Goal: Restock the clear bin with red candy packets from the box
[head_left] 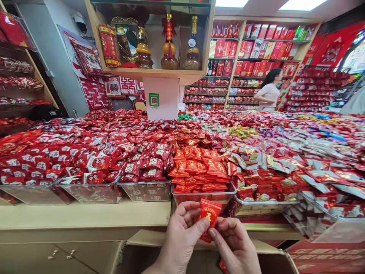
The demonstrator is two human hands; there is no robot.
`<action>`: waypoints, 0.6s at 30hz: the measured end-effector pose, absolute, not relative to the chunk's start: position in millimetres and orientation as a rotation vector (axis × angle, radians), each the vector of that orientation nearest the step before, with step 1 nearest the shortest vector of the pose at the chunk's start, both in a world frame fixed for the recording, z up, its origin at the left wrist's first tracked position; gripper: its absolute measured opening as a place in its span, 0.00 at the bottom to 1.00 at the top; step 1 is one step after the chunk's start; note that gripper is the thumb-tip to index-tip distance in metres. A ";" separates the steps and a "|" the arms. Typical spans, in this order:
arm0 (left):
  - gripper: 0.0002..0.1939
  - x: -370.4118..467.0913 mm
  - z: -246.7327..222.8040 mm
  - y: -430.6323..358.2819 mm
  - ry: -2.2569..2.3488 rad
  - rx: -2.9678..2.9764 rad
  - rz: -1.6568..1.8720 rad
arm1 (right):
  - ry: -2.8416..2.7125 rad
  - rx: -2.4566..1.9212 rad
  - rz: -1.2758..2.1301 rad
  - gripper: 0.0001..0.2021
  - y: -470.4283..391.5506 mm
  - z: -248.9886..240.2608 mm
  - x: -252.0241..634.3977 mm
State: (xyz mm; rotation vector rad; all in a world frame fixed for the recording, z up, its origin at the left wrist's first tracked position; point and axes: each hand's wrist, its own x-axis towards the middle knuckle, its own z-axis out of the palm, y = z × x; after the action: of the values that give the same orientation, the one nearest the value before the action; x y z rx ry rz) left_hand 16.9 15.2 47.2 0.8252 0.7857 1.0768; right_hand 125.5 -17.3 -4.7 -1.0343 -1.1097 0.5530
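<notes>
My left hand (181, 236) pinches a small red candy packet (210, 210) with gold characters, thumb across its front. From the other side, my right hand (236, 243) has its thumb and fingers closed at the packet's lower right edge. A bit of red wrapper shows beneath the thumbs; whether it belongs to a second packet I cannot tell. Just beyond my hands is a clear plastic bin (203, 196) heaped with matching red packets (199, 167), stacked in rows. Below my hands stands an open cardboard box (148, 239), with a bit of red packet inside near my right wrist.
More clear bins line the counter (85, 217), including one of maroon packets (146, 163) to the left and one of red-and-white packets (262, 190) to the right. A display case (154, 74) with bottles overhangs the back. A person (269, 93) stands beyond the heaps.
</notes>
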 end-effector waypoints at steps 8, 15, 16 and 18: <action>0.13 10.1 45.0 18.4 0.789 0.823 1.133 | -2.087 -0.921 -0.525 0.14 -18.8 6.9 152.1; 0.07 6.4 51.5 14.2 0.809 1.130 1.041 | -1.878 -1.112 -0.748 0.04 48.6 68.0 196.5; 0.07 6.4 49.2 13.9 0.802 1.165 1.011 | -1.875 -1.199 -0.795 0.03 60.5 72.5 201.3; 0.06 6.2 43.4 13.4 0.785 1.243 0.943 | -1.891 -1.394 -0.884 0.05 78.1 74.8 207.8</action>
State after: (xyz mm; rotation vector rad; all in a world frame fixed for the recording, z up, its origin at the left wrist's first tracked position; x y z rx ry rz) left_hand 6.2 13.4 43.4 1.2425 0.7855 0.9430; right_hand 207.8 78.1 74.8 -1.3941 -1.8912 -0.8844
